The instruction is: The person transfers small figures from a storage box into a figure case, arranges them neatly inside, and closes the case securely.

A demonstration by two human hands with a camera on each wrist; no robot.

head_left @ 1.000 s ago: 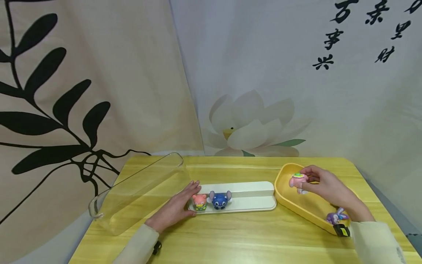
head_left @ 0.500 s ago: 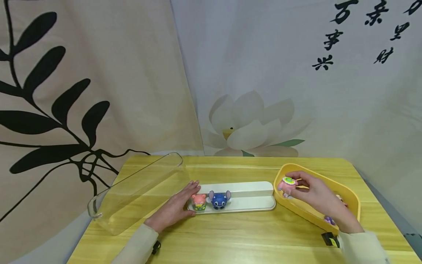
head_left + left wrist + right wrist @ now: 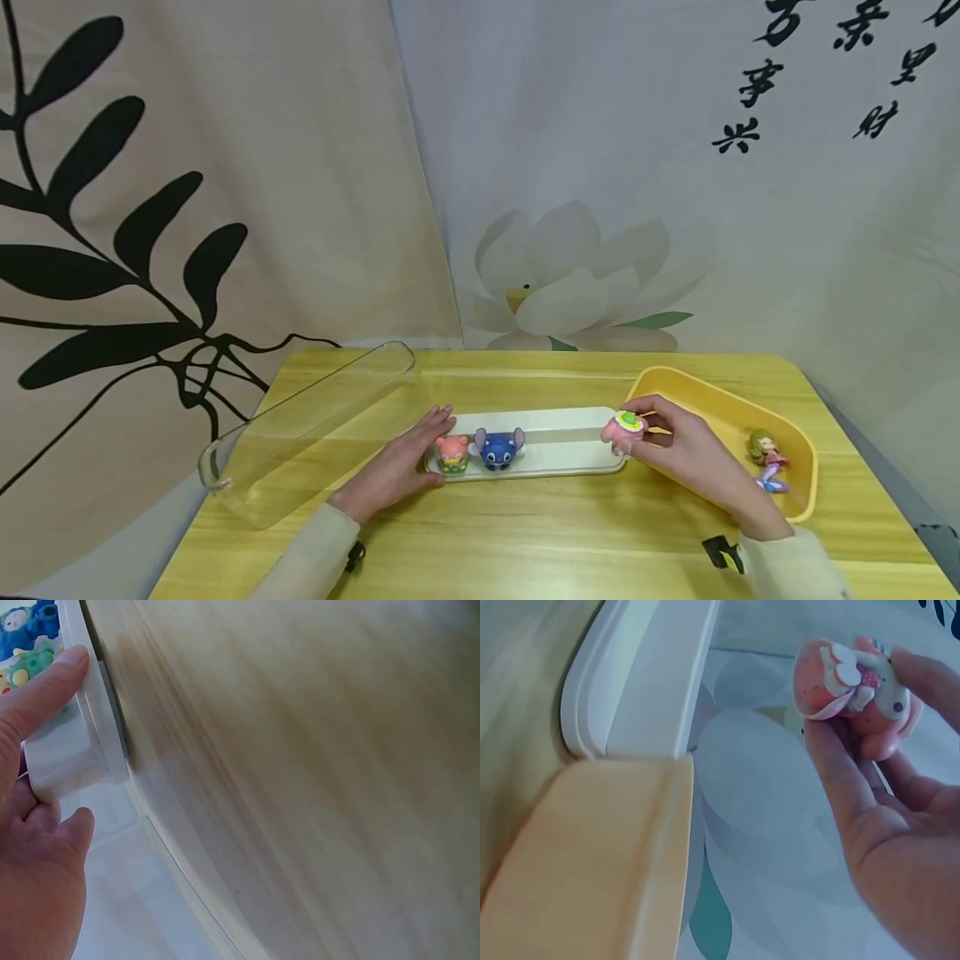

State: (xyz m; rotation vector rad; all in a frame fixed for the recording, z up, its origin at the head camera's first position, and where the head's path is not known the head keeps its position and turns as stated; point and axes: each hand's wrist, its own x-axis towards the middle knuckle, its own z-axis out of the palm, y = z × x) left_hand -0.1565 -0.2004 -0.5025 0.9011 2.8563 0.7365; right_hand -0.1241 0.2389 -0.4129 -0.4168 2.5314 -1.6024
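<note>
Head view: from my distant place I judge the work to be less than half done. On the white tray (image 3: 564, 457), a bear-like figure (image 3: 453, 454) and a blue figure (image 3: 498, 450) already stand upright, side by side near its left end, in front of the raised step. The right part of this lower level carries no figure.

The right hand (image 3: 678, 437) pinches a pink figure (image 3: 624, 426) between thumb and fingers. From above I see it across the tray's right end; the right wrist view shows it in the air, not yet set down. The left hand (image 3: 393, 462) holds the tray's left end, with the thumb on the front rim.

Inside the yellow bin (image 3: 716, 417) I see two more, an olive-haired figure (image 3: 763, 450) and a purple figure (image 3: 771, 479), close together at its right end; these, I suppose, remain to be moved. Whether bin and tray touch, I cannot tell. The clear cover (image 3: 318, 442) lies apart on the table (image 3: 525, 533), so closing is perhaps also left.
</note>
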